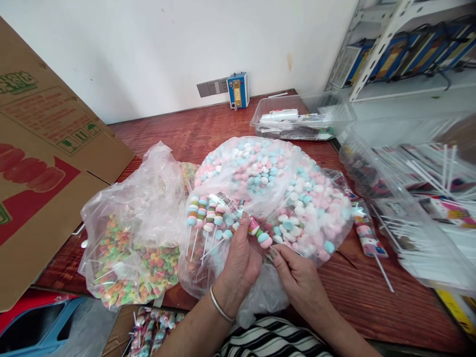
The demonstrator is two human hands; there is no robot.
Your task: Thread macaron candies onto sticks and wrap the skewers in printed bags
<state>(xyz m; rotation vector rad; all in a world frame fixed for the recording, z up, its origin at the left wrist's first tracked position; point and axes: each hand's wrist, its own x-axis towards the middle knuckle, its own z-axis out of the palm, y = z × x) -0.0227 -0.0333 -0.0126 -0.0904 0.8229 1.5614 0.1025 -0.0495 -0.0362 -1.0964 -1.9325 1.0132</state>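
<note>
My left hand (243, 255), with a bangle at its wrist, is closed round a candy skewer (264, 239) of pink, green, blue and white pieces. My right hand (297, 272) pinches the lower end of the same skewer, where its stick is. Beneath both hands spreads a large clear bag of pastel candies (266, 173), pink, blue and white. Several threaded candy skewers (204, 212) lie on this bag, left of my left hand, their white sticks pointing down. Left of them rests a clear bag of coloured ring candies (156, 263). A wrapped candy skewer (368, 235) lies to the right.
A cardboard box (48, 139) stands at the left. Clear plastic bins (383, 218) with white sticks and wrappers are at the right; another clear tray (301, 106) is behind. A blue device (238, 90) stands by the wall. Below the table edge is a box of wrapped skewers (152, 327).
</note>
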